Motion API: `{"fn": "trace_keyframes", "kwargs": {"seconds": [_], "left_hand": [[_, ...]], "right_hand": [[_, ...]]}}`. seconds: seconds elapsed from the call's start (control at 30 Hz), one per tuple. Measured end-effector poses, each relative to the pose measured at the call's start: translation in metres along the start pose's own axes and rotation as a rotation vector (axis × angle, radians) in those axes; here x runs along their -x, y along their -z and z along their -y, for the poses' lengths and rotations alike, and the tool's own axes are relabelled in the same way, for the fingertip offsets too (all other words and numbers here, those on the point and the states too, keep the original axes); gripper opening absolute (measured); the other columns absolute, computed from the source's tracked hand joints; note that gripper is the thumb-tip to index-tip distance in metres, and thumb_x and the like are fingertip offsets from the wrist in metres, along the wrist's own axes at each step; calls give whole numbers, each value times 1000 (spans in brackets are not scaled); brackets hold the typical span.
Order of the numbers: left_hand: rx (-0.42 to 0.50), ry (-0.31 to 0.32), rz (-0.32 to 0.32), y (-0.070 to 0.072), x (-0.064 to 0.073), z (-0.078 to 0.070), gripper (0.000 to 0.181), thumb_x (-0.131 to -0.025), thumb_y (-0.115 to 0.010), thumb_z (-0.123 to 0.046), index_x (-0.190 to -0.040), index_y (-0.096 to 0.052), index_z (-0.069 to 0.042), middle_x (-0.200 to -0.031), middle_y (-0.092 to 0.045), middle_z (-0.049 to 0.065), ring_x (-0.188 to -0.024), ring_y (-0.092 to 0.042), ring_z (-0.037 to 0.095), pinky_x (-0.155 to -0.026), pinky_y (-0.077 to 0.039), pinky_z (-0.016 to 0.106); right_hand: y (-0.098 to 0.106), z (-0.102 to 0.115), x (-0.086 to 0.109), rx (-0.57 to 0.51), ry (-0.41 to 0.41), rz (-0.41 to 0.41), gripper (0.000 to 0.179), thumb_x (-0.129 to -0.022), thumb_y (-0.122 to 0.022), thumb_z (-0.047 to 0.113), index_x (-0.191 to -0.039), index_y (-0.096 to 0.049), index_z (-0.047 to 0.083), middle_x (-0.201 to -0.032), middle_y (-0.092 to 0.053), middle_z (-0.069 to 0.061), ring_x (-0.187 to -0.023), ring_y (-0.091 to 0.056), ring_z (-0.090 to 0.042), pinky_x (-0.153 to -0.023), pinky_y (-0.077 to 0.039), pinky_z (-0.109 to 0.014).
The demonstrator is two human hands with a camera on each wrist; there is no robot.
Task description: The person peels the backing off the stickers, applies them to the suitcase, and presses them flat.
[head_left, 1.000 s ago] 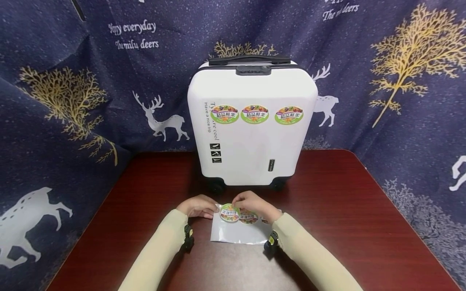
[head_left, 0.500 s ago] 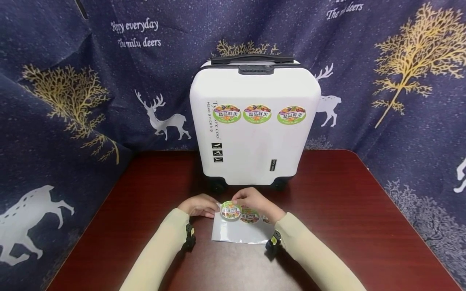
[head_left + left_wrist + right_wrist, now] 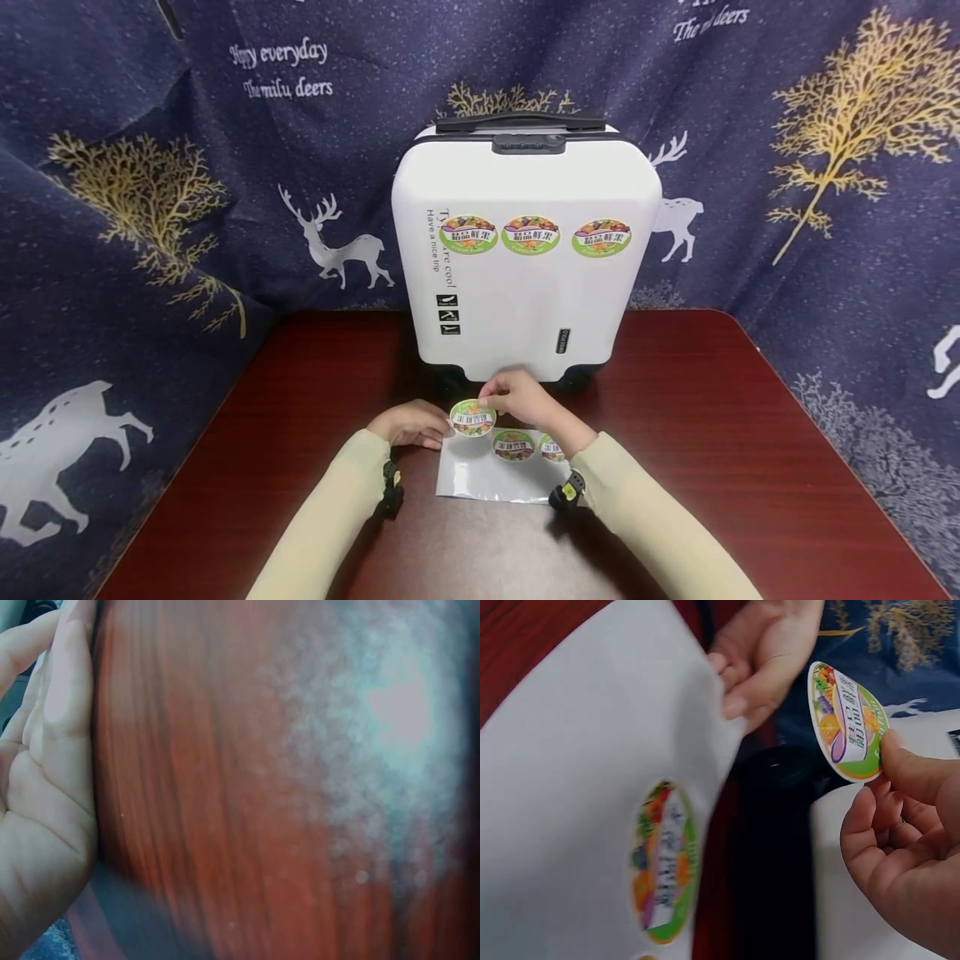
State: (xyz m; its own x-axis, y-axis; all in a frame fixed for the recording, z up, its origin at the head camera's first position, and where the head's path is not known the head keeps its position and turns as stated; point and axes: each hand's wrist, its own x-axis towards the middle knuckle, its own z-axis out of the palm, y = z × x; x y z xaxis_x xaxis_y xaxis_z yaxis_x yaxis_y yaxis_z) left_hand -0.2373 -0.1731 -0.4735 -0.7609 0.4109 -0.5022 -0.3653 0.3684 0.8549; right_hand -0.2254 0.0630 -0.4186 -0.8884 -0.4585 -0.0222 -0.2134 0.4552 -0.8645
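Observation:
Between the thumb and fingers of my right hand (image 3: 525,398) is an oval fruit sticker (image 3: 473,418), pinched by its edge. The right wrist view shows this sticker (image 3: 847,724) apart from the white backing sheet (image 3: 555,787). My left hand (image 3: 412,423) holds the sheet's upper left corner, its thumb over the paper in the right wrist view. Two matching stickers, a middle one (image 3: 513,446) and a right one (image 3: 552,447), lie on the sheet, the latter partly behind my right wrist. In the left wrist view, only part of the left hand (image 3: 49,787) appears, beside the tabletop.
Behind the hands, a white suitcase (image 3: 517,308) stands upright on the reddish-brown table (image 3: 315,367). Three similar fruit stickers run across its upper front, including a middle one (image 3: 531,236). A dark blue cloth (image 3: 337,150) printed with deer and trees hangs at the back.
My right hand has moved up toward the suitcase with the sticker, which has come away from the sheet. The sheet's other stickers are now more exposed. My left hand stays at the corner.

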Motion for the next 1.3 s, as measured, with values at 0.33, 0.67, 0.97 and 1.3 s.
{"fn": "trace_keyframes", "kwargs": {"seconds": [0.33, 0.67, 0.97, 1.3], "left_hand": [[-4, 11, 13, 0, 1, -1, 14, -90, -65, -2, -103, -67, 3, -82, -66, -3, -75, -65, 5, -74, -59, 21], [16, 40, 6, 0, -1, 0, 8, -90, -64, 1, -98, -66, 1, -82, -66, -3, -73, -64, 6, -75, -60, 23], [12, 41, 5, -1, -1, -3, 8, -91, -64, 0, -99, -66, 1, -82, -66, -3, -74, -64, 6, -74, -59, 22], [-6, 31, -5, -2, 0, -2, 21, -91, -66, -2, -110, -66, 8, -86, -68, 0, -75, -66, 7, -77, -61, 25]], "right_hand": [[10, 22, 4, 39, 67, -105, 13, -93, -72, 10, -94, -77, -3, -97, -76, -17, -79, -61, -11, -71, -52, -25], [25, 57, 8, 100, 156, -321, 9, -90, -76, 10, -91, -79, 2, -90, -78, -13, -74, -59, -10, -67, -47, -22], [31, 80, 6, 148, 221, -423, 10, -91, -75, 12, -90, -80, 3, -91, -80, -12, -74, -62, -13, -67, -46, -22], [40, 92, 0, 150, 246, -455, 12, -92, -75, 12, -92, -80, 1, -94, -80, -14, -85, -74, -23, -73, -54, -25]]}}
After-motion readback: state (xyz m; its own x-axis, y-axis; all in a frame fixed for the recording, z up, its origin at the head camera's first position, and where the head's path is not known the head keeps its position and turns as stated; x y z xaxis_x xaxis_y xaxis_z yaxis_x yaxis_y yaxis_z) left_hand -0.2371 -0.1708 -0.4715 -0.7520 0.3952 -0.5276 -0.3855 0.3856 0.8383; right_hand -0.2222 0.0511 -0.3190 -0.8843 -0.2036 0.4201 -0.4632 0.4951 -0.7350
